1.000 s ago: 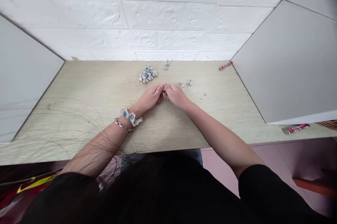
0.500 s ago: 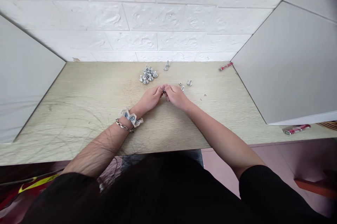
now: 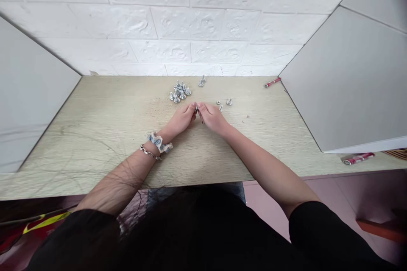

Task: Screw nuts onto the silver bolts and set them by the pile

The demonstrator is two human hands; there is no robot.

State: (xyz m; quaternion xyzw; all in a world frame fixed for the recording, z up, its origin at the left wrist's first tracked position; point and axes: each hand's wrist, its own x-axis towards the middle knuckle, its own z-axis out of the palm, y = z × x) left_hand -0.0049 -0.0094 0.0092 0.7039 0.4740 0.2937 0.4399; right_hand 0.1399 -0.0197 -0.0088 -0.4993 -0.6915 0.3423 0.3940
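Over the tabletop my left hand (image 3: 182, 119) and my right hand (image 3: 213, 118) meet, fingertips almost touching. Both are closed in a pinch around one small metal bolt (image 3: 197, 109), mostly hidden by the fingers. Beyond my left hand lies a pile of several silver bolts (image 3: 179, 91) with wide round bases, many with shanks pointing up. Just past my right hand a loose bolt (image 3: 221, 109) is partly covered. A small nut or ring (image 3: 218, 102) and another bolt (image 3: 229, 101) lie near it.
Two more bolts (image 3: 202, 81) stand by the white brick-patterned wall (image 3: 203, 25). Red cylinders, one at the back right (image 3: 272, 82) and one at the front right (image 3: 359, 158), lie on the wooden table (image 3: 111, 114). Grey panels (image 3: 346, 80) close both sides.
The fingertips have shifted slightly around the bolt, and a little more gap shows between the hands. The view has tilted very slightly; the loose bolts stay where they were.
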